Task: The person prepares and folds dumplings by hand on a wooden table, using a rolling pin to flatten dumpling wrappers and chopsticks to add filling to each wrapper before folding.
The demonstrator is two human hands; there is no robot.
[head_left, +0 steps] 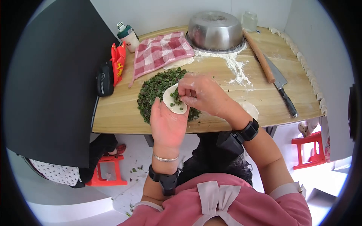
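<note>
My left hand (168,122) is palm up at the table's front edge and holds a round, pale dumpling wrapper (168,94) on its fingers. Some chopped greens lie on the wrapper. From the right, my right hand (205,92) reaches over it, fingertips pinched together at the greens. Behind and around the wrapper spreads a large pile of dark chopped greens (149,96), partly hidden by both hands. Another flat wrapper (249,110) rests on the table beside my right forearm.
A checked cloth (162,52) covers part of some dough. Behind are an upturned metal basin (215,30), scattered flour (237,69), a glass jar (249,21) and a bottle (129,37). A rolling pin (260,56) and knife (284,94) lie right; folded dumplings (301,60) line the edge.
</note>
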